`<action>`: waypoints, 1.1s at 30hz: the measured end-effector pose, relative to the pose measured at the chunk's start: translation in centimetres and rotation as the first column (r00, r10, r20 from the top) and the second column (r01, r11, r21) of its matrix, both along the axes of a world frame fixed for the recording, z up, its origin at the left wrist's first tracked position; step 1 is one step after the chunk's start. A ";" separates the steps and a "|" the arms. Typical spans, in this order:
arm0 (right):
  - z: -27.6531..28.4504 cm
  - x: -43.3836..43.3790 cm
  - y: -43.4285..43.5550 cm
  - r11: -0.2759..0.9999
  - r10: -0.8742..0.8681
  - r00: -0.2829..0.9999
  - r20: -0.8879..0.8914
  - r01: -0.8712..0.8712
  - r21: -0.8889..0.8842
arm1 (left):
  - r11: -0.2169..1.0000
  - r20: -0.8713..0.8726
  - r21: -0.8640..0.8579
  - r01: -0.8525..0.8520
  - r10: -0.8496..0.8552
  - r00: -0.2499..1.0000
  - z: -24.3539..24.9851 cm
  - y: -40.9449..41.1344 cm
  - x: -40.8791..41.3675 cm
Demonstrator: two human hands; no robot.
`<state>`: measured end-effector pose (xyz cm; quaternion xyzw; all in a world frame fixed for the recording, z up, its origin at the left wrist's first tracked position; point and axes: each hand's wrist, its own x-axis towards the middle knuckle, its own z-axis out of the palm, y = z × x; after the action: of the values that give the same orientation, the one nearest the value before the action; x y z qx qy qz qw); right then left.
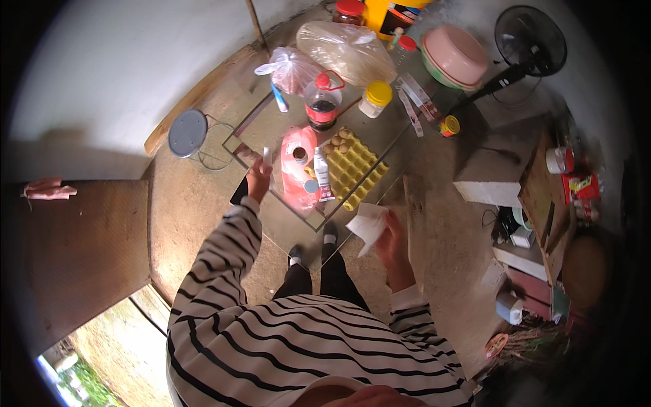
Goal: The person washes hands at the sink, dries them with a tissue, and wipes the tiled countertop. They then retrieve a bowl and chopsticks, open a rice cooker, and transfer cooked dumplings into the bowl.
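My left hand (258, 179) grips a small white object (267, 156) upright over the near left edge of the glass-topped table (315, 220); its exact kind cannot be made out. Off the table's near right side, my right hand (394, 241) holds a crumpled white sheet (368, 224), paper or tissue. Between the hands lies a pink plastic bag (291, 185). On it are a small open jar (300, 154) with a dark mouth and a grey disc (311, 186). A white tube (321, 170) bearing writing lies beside a yellow egg tray (356, 170), which has several eggs (342, 142) at its far corner.
Farther back stand a red-capped bottle of dark liquid (323, 109), a yellow-lidded jar (376, 99) and filled plastic bags (346, 51). A round stool (188, 133) stands left. At the right are a black fan (530, 40), pink basin (455, 53) and cluttered wooden furniture (546, 203).
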<state>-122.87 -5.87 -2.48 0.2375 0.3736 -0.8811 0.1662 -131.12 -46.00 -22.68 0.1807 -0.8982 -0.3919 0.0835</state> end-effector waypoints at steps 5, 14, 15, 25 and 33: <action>-2.9 4.1 3.0 0.987 -0.046 0.998 -0.044 0.052 0.149 | 0.890 0.036 -0.454 0.039 -0.025 0.999 0.6 -2.8 -6.2; 1.4 13.6 -0.2 0.920 -0.381 0.925 0.003 0.379 -0.095 | 0.382 -0.058 0.666 0.641 -0.830 0.555 14.0 19.9 10.5; 2.0 15.0 -0.7 0.925 -0.364 0.930 -0.051 0.367 0.097 | 0.333 -0.096 0.680 0.653 -0.843 0.530 15.7 21.4 12.5; 14.7 35.7 0.8 -0.331 0.149 0.938 -0.314 0.346 0.878 | -0.122 -0.021 0.943 -0.309 -0.951 0.310 24.7 33.0 30.9; 16.3 58.5 5.3 -0.492 -0.308 0.950 -0.061 -0.103 0.865 | -0.253 -0.242 0.919 0.303 -0.967 -0.073 30.8 47.5 45.9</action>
<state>-64.35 -0.57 13.80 0.4033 0.8937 -0.1001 -0.1693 -85.19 1.52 8.15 -0.3065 -0.4085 -0.6020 -0.6139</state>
